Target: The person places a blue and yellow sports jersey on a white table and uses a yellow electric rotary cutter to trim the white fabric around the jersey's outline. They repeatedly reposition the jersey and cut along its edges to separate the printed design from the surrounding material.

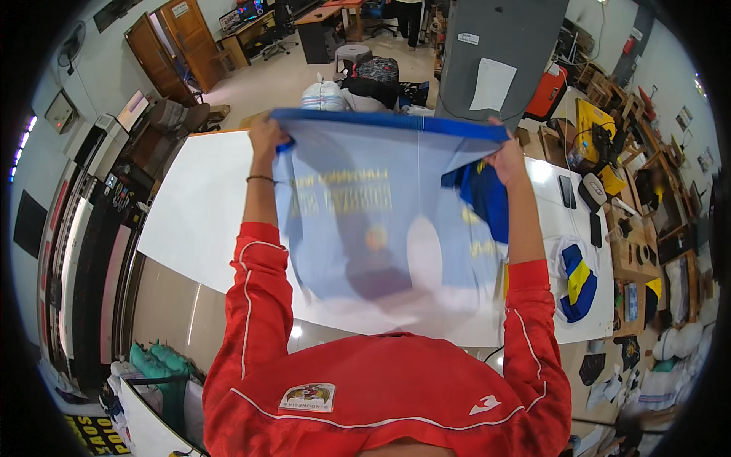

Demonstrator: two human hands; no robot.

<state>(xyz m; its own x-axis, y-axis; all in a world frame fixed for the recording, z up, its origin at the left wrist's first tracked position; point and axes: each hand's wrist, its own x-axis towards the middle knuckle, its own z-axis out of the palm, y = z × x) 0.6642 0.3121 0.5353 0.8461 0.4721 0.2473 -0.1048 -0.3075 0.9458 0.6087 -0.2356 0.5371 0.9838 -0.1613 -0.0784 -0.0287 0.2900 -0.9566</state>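
A large piece of printed fabric (pixel 350 251) is stretched between my hands above the white table (pixel 190 206). Its side facing me is pale blue with faint yellow lettering and a white oval patch, blurred toward the bottom. A deep blue band runs along its far edge. My left hand (pixel 266 141) grips that edge at its left corner, and my right hand (pixel 508 158) closes on the right corner. Beneath the right side, a darker blue cloth (pixel 487 199) shows partly, the rest hidden by the fabric and my forearm.
Right on the table lie a phone (pixel 567 192), a small dark device (pixel 595 228) and a blue, yellow and white cloth bundle (pixel 579 282). A grey cabinet (pixel 495 53) stands beyond the table, beside stuffed bags (pixel 373 80). A long wide-format machine (pixel 84 228) runs along the left.
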